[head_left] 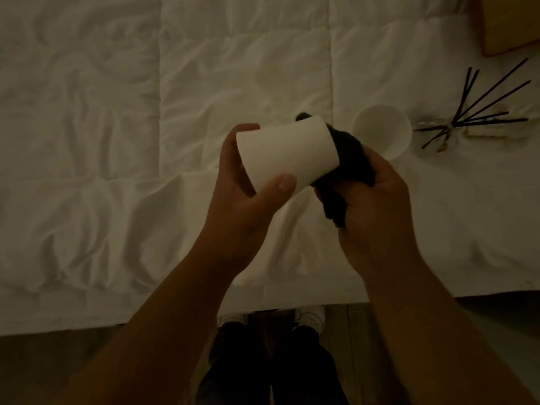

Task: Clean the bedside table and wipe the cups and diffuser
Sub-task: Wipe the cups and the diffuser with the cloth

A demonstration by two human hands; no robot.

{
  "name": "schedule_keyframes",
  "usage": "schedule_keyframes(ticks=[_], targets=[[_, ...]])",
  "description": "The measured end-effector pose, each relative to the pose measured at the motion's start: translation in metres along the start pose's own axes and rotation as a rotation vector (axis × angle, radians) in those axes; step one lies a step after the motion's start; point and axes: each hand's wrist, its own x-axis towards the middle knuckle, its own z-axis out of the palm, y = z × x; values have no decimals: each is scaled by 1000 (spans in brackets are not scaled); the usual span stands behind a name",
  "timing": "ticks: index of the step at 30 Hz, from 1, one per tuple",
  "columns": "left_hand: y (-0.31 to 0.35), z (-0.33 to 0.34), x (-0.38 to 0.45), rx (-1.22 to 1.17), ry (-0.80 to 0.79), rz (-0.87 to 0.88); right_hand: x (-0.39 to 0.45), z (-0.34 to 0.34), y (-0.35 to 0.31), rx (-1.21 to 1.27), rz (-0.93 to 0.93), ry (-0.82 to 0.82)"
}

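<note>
The left hand (248, 182) holds a plain white paper-like cup (285, 154) sideways over the bed, mouth toward the right hand (371, 206) — whose fingers clutch a dark crumpled cloth (344, 171) stuffed inside, likely wiping it.

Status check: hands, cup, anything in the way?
Left hand holds white cup sideways. Right hand grips dark cloth at its mouth. Nothing in the way.

White cup (285, 154), black cloth (344, 176), white quilt (117, 141)
</note>
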Motion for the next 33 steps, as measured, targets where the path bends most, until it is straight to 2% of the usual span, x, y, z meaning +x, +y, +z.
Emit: schedule_keyframes(ticks=[2,5,6,8,10,11,15,18,21,23,25,26,29,33], targets=[[13,-12,2,74,-108,-26,10,-8,-6,78,1,-182],[33,-30,7,317,-296,-61,21,-15,-14,97,-8,-470],[37,-32,8,446,-350,-54,24,-17,-14,87,16,-491],[38,-30,12,836,-405,-1,27,-22,-14,51,59,-405],[30,-25,17,1264,-396,86,26,-21,-12,-105,7,-311],[25,-23,19,1360,-377,108,24,-19,-10,-217,-41,-283],[6,-16,22,1269,-171,35,9,-4,-2,-442,-208,-102],[-1,-14,21,1283,-82,109,-3,1,4,-529,-314,-38],[-1,-18,19,1290,-69,89,-12,-6,2,-578,-354,-60],[1,-20,20,1327,-105,78,-14,-12,-5,-702,-515,-32],[1,-18,22,1363,-144,93,-11,-12,-12,-945,-710,-27],[0,-14,24,1369,-152,113,-9,-10,-14,-1069,-725,-79],[-4,-4,28,1421,-129,207,-8,0,-12,-1332,-521,-275],[-19,0,31,1568,-103,257,-8,-4,-9,-1264,-421,-274]])
